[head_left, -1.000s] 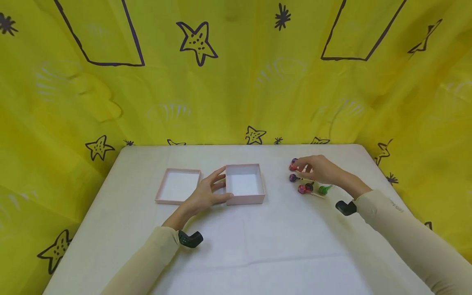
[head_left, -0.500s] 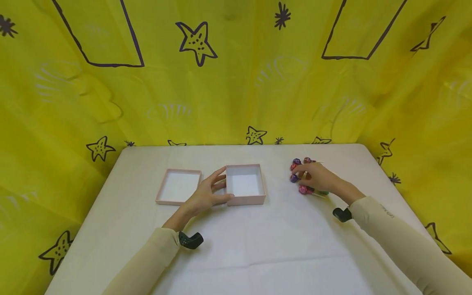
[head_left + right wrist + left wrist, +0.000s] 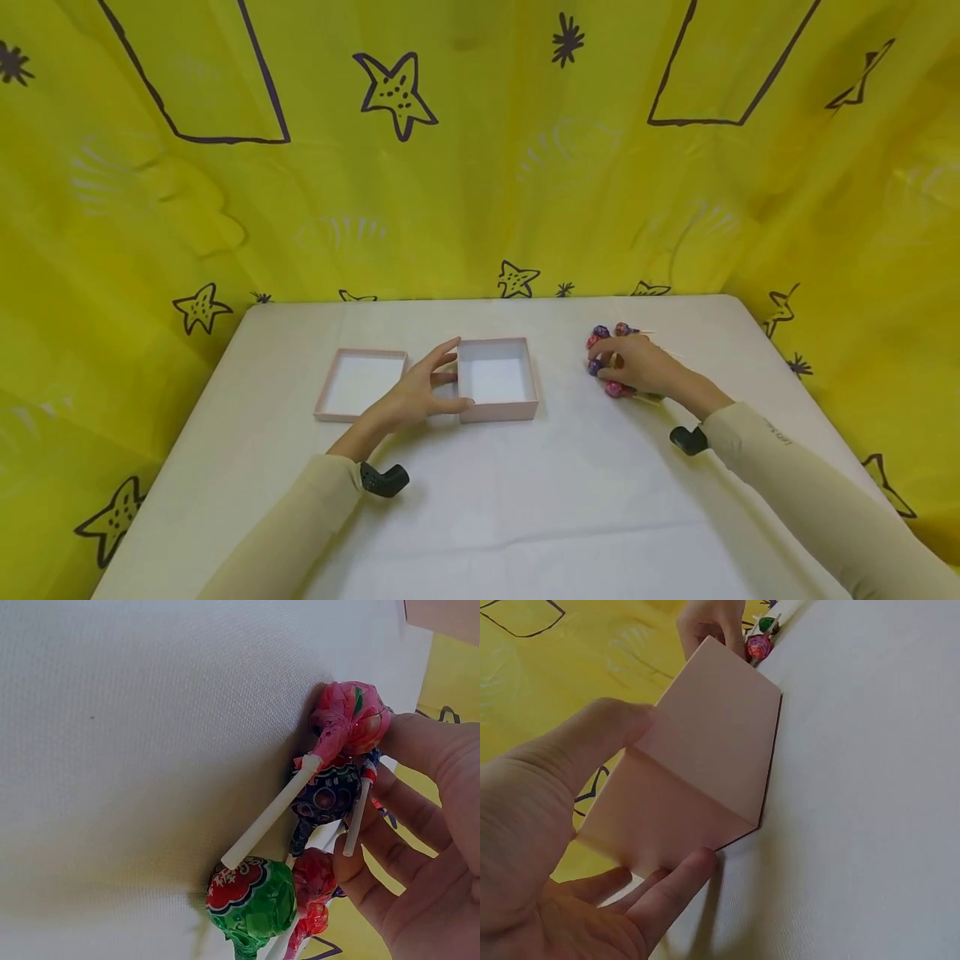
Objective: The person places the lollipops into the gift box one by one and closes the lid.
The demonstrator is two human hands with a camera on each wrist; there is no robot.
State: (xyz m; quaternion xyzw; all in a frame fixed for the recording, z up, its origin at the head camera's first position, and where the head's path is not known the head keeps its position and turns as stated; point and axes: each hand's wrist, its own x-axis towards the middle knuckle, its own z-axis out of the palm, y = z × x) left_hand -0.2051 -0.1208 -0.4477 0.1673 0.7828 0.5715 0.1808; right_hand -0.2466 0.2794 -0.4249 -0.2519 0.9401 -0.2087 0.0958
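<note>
My left hand (image 3: 408, 400) grips the left side of an open pink box (image 3: 498, 412) with a white inside, thumb on its front corner and fingers along the side. The left wrist view shows the thumb (image 3: 607, 739) against one outer wall and fingertips (image 3: 686, 870) on another. At the right, my right hand (image 3: 647, 367) curls its thumb and fingers round a purple-wrapped lollipop (image 3: 595, 367). How firmly it pinches is partly hidden. Close by lie a pink lollipop (image 3: 360, 712), a dark-wrapped one (image 3: 326, 796) and a green one (image 3: 259, 900).
The pink box lid (image 3: 322, 404) lies inside up, left of the box. More lollipops, among them a red one (image 3: 313, 874), lie around my right hand. White cloth (image 3: 495, 500) covers the table; a yellow patterned curtain (image 3: 465, 192) hangs behind it.
My right hand has come toward me from the back lollipops, uncovering one there, and closed in on the purple one, now covering much of the green one. My left hand stays on the box.
</note>
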